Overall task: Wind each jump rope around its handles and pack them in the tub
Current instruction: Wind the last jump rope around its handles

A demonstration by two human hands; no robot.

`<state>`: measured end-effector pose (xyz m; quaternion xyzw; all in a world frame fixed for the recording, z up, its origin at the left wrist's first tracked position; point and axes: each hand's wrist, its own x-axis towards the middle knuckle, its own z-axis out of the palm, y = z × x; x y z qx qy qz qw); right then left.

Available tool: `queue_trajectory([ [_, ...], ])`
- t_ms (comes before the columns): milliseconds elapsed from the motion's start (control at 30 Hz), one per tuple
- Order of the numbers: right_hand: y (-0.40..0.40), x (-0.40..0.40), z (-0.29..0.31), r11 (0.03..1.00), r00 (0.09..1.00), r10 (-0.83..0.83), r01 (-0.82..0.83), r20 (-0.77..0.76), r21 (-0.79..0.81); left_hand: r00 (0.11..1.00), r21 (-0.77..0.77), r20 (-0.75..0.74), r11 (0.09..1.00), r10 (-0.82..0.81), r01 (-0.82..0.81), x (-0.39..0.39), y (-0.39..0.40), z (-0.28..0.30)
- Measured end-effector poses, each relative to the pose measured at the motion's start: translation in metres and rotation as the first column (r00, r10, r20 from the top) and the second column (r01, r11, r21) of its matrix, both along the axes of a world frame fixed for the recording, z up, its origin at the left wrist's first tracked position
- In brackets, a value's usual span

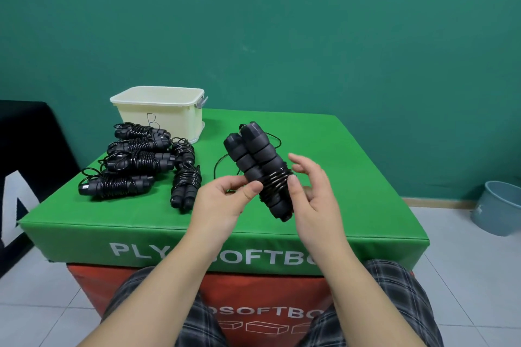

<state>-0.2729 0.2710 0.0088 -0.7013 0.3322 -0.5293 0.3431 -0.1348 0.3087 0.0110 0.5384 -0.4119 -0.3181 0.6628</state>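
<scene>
Six wound ropes [141,166] lie left on the green box [352,177], near the tub [160,110]. The left hand [222,203] pinches the handles [259,169]. The right hand [313,191] curls around them, thumb on the coils. The cord looks thin and springy, so holding the thick handles seems best.
</scene>
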Motion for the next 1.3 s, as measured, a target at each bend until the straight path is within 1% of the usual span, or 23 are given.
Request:
queue_trajectory([
  [67,0.0,-0.001,0.001,0.996,0.999,-0.025,0.023,-0.025,-0.088,0.997,-0.012,0.054,0.998,0.064,-0.063,0.0,0.0,-0.002],
  [133,-0.001,-0.002,0.002,0.995,0.997,-0.011,0.004,-0.078,-0.096,0.986,-0.041,0.108,0.992,0.124,-0.12,-0.001,0.001,-0.003],
  [267,-0.001,-0.001,-0.001,0.996,0.964,0.008,-0.032,-0.265,-0.085,0.952,-0.08,0.223,0.978,0.208,-0.194,-0.001,0.004,0.0],
  [367,-0.001,0.0,-0.003,0.993,0.928,-0.059,0.016,-0.367,-0.12,0.92,-0.117,0.314,0.971,0.236,-0.209,0.0,0.007,0.001],
  [500,0.001,0.003,-0.002,0.981,0.919,-0.129,0.063,-0.373,-0.183,0.892,-0.175,0.39,0.969,0.23,-0.174,0.003,0.008,0.001],
  [533,0.001,0.002,-0.001,0.982,0.922,-0.128,0.068,-0.364,-0.174,0.892,-0.198,0.395,0.968,0.221,-0.152,0.003,0.009,0.001],
  [600,0.003,0.001,0.003,0.993,0.946,-0.088,0.059,-0.311,-0.1,0.895,-0.25,0.398,0.962,0.202,-0.106,0.005,0.012,0.001],
  [700,0.006,0.002,0.009,0.998,0.985,-0.033,0.04,-0.169,0.041,0.877,-0.315,0.444,0.948,0.183,-0.038,0.006,0.014,0.0],
  [767,0.007,0.001,0.01,0.992,0.998,0.014,-0.006,-0.062,0.125,0.841,-0.318,0.512,0.948,0.175,-0.003,0.006,0.014,-0.001],
  [833,0.007,0.001,0.01,0.981,0.997,0.05,-0.06,0.054,0.185,0.789,-0.303,0.587,0.953,0.181,0.006,0.007,0.014,-0.003],
  [900,0.007,0.0,0.011,0.974,0.99,0.069,-0.094,0.126,0.208,0.746,-0.285,0.638,0.958,0.191,-0.001,0.009,0.015,-0.006],
  [1033,0.006,-0.002,0.008,0.954,0.971,0.115,-0.167,0.209,0.249,0.686,-0.248,0.704,0.969,0.183,-0.003,0.011,0.016,-0.006],
  [1133,0.005,-0.002,0.005,0.941,0.958,0.149,-0.213,0.243,0.264,0.646,-0.138,0.754,0.99,0.118,-0.019,0.014,0.014,-0.006],
  [1200,0.005,-0.001,0.003,0.931,0.95,0.17,-0.242,0.261,0.275,0.652,-0.094,0.753,0.995,0.087,-0.024,0.013,0.012,-0.006],
  [1267,0.007,0.001,0.003,0.913,0.938,0.209,-0.288,0.276,0.287,0.687,-0.075,0.722,0.997,0.079,-0.035,0.012,0.011,-0.005],
  [1300,0.008,0.001,0.003,0.901,0.929,0.232,-0.317,0.289,0.296,0.718,-0.061,0.693,0.997,0.07,-0.038,0.011,0.009,-0.004],
])
